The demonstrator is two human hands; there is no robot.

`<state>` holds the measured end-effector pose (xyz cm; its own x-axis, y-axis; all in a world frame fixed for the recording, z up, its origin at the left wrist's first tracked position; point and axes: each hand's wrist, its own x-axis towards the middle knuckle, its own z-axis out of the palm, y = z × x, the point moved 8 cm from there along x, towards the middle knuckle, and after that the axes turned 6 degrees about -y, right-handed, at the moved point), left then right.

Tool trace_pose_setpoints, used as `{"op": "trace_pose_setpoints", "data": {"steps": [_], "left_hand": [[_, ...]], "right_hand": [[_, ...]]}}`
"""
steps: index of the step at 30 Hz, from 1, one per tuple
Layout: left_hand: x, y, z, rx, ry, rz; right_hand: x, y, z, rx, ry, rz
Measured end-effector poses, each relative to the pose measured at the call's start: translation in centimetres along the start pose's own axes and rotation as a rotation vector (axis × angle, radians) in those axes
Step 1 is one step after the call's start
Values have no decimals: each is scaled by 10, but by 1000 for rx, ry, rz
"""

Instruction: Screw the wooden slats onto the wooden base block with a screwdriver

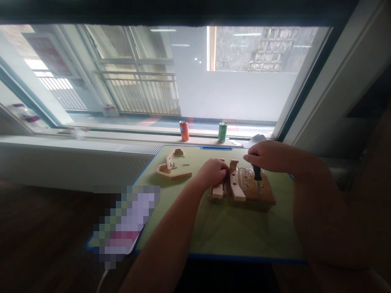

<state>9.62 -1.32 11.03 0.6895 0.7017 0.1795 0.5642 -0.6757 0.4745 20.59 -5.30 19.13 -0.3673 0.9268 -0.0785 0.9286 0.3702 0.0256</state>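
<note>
My right hand (pixel 270 156) is wrapped round the black handle of a screwdriver (pixel 257 174). The screwdriver stands nearly upright, its metal shaft pointing down over a brown wooden board (pixel 265 193). Small shiny bits, too small to name, lie on that board under what looks like clear plastic. Left of it stands a pale shaped wooden piece (pixel 238 188) with dark holes. My left hand (pixel 211 174) has its fingers curled over a second pale wooden piece (pixel 218 193), partly hidden beneath it. Its thumb and fingertips sit between the two pale pieces.
Curved wooden parts (pixel 175 176) and a screw (pixel 185 165) lie at the table's back left. A pixelated phone-like object (pixel 131 221) rests at the left edge, with a cable below. An orange can (pixel 184 131) and a green can (pixel 222 132) stand on the windowsill behind.
</note>
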Motion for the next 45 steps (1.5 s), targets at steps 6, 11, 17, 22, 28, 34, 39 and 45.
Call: {"op": "trace_pose_setpoints", "data": {"steps": [6,11,17,22,28,34,39,45], "left_hand": [[1,-2,1,-44,-31,4],[1,-3,2,-50,-22,10],[1,-3,1,-60,-6,11],[-3,-1,0,-99,-29,-7],[-7,2,-16,-7,66,-16],[-27,-51,-55,261,436,-524],[-34,-102,-38,374,298,-803],[-33,-129,-9,353,124,-952]], "right_hand": [[-2,4,4,-22,-33,13],[-2,6,6,-11,-36,1],[-9,-1,-4,-47,27,-15],[-41,-5,-49,3,359,109],[-64,31,-52,465,722,261],[-44,99,60,1277,1156,379],[-32,120,116,1211,1099,552],[-29,130,135,1171,1008,639]]}}
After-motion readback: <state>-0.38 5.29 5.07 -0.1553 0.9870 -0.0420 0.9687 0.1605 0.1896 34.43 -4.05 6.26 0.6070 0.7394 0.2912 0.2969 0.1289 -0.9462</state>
